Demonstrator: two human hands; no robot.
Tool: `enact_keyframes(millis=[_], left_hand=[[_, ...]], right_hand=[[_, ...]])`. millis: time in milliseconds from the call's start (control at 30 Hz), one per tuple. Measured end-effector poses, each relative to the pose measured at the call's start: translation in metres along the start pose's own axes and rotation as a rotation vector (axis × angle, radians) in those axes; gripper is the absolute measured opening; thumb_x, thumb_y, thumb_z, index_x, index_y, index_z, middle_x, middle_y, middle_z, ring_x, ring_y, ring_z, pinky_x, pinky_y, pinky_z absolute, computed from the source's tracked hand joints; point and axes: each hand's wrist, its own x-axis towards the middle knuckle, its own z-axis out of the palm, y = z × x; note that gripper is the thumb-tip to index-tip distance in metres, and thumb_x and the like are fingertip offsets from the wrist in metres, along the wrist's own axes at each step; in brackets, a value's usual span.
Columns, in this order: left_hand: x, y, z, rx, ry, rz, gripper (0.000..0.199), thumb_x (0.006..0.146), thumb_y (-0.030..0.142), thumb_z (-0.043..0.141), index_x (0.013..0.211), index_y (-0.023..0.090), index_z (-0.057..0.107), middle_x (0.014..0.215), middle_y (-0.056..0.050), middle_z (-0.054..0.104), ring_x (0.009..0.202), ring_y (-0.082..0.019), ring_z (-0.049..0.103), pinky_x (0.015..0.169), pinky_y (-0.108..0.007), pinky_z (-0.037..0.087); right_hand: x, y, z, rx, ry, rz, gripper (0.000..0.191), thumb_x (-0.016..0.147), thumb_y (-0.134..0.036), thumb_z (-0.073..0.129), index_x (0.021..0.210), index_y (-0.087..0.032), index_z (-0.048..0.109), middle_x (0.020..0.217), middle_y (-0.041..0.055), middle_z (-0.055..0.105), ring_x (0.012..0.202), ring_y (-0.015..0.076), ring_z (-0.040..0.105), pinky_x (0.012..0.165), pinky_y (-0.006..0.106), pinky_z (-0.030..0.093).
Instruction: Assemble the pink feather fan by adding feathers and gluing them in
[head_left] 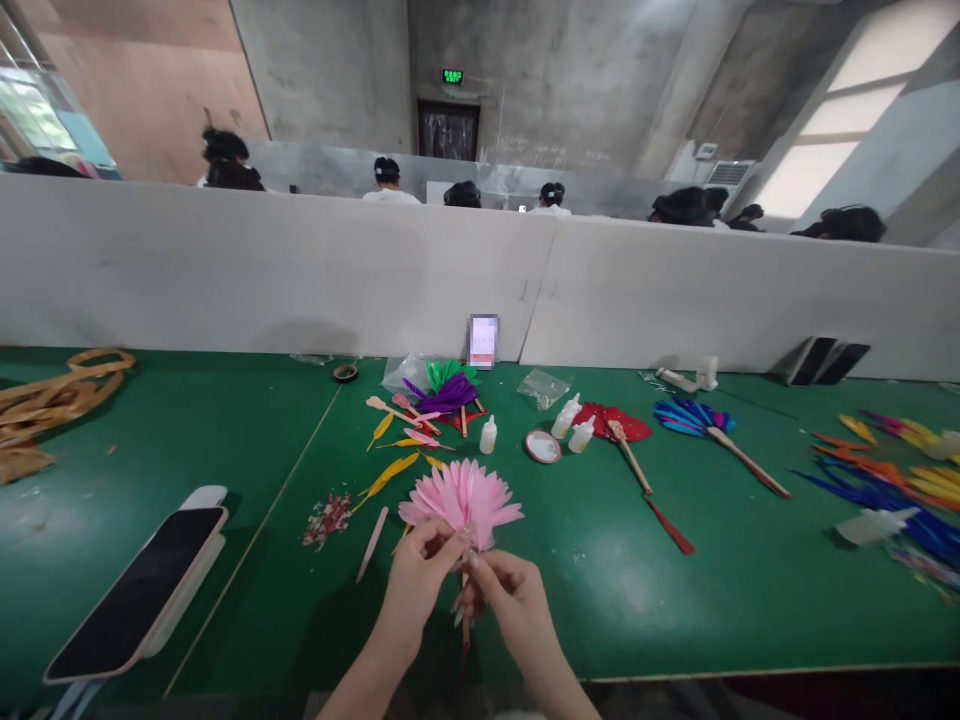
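Note:
A fan of pink feathers (469,492) on a thin wooden handle is held upright over the green table. My left hand (429,562) pinches at the base of the feathers, its thumb and index finger pressed together. Touching the same spot from the right, my right hand (504,590) has its fingers curled near the handle. Whatever small piece lies between the fingertips is too small to make out. Left of the fan lie a pink stick (373,545), yellow feathers (388,475) and a pile of small red and white bits (328,521).
White glue bottles (488,435) and a round dish (542,447) stand beyond the fan. A red fan (630,455) and a blue fan (739,455) lie to the right. A phone (142,590) rests at left on the green table (637,600). A white partition (300,270) runs behind.

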Motion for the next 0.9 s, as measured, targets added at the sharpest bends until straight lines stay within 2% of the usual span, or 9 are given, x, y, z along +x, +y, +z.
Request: enact_keyframes(millis=[133, 267, 433, 533, 633, 800, 900], left_hand=[[-0.012, -0.003, 0.007, 0.064, 0.095, 0.066, 0.028, 0.070, 0.040, 0.063, 0.059, 0.016, 0.052, 0.058, 0.003, 0.045, 0.057, -0.011, 0.041, 0.053, -0.022, 0.033], [-0.029, -0.009, 0.012, 0.055, 0.166, 0.120, 0.033, 0.073, 0.044, 0.061, 0.061, 0.016, 0.048, 0.061, 0.003, 0.043, 0.058, -0.011, 0.041, 0.054, -0.021, 0.034], [-0.054, -0.015, 0.010, 0.088, 0.200, 0.212, 0.031, 0.076, 0.045, 0.059, 0.064, 0.017, 0.052, 0.066, 0.001, 0.048, 0.060, -0.011, 0.046, 0.055, -0.021, 0.038], [-0.074, -0.014, 0.011, 0.133, 0.182, 0.268, 0.031, 0.076, 0.046, 0.057, 0.067, 0.017, 0.056, 0.069, 0.000, 0.049, 0.058, -0.011, 0.048, 0.053, -0.021, 0.039], [-0.095, -0.018, 0.017, 0.094, 0.150, 0.236, 0.033, 0.071, 0.049, 0.061, 0.066, 0.017, 0.057, 0.069, 0.001, 0.049, 0.049, -0.009, 0.045, 0.044, -0.021, 0.037], [-0.129, -0.034, 0.029, -0.155, 0.163, 0.089, 0.039, 0.067, 0.054, 0.065, 0.064, 0.019, 0.046, 0.046, 0.009, 0.036, 0.037, -0.007, 0.034, 0.035, -0.019, 0.030], [-0.148, -0.041, 0.032, -0.197, 0.220, 0.132, 0.043, 0.066, 0.054, 0.067, 0.061, 0.019, 0.042, 0.049, 0.008, 0.037, 0.038, -0.006, 0.035, 0.035, -0.018, 0.030]], right_hand=[[-0.006, -0.002, 0.000, 0.071, 0.095, -0.020, 0.042, 0.074, -0.054, 0.064, 0.066, -0.012, 0.065, 0.050, 0.0040, 0.064, 0.043, 0.0115, 0.057, 0.042, 0.019, 0.044], [-0.015, -0.004, 0.002, 0.134, 0.132, -0.043, 0.043, 0.072, -0.056, 0.065, 0.064, -0.014, 0.062, 0.051, 0.0033, 0.065, 0.043, 0.0116, 0.057, 0.043, 0.020, 0.044], [-0.038, -0.003, 0.005, 0.142, 0.103, -0.061, 0.044, 0.072, -0.057, 0.064, 0.061, -0.015, 0.058, 0.049, 0.0018, 0.063, 0.042, 0.0110, 0.055, 0.043, 0.020, 0.044], [-0.057, 0.003, 0.007, 0.114, 0.079, -0.084, 0.043, 0.073, -0.057, 0.063, 0.064, -0.015, 0.058, 0.047, 0.0005, 0.061, 0.040, 0.0102, 0.053, 0.042, 0.020, 0.041], [-0.077, 0.010, 0.007, 0.093, 0.062, -0.108, 0.042, 0.076, -0.055, 0.061, 0.063, -0.015, 0.056, 0.045, -0.0013, 0.058, 0.039, 0.0086, 0.050, 0.041, 0.019, 0.038], [-0.107, 0.017, 0.011, 0.104, 0.078, -0.114, 0.046, 0.074, -0.059, 0.060, 0.058, -0.017, 0.050, 0.045, -0.0036, 0.052, 0.039, 0.0075, 0.046, 0.041, 0.020, 0.038], [-0.125, 0.018, 0.015, 0.107, 0.116, -0.118, 0.048, 0.072, -0.062, 0.060, 0.057, -0.018, 0.049, 0.044, -0.0042, 0.050, 0.039, 0.0078, 0.045, 0.040, 0.020, 0.037]])
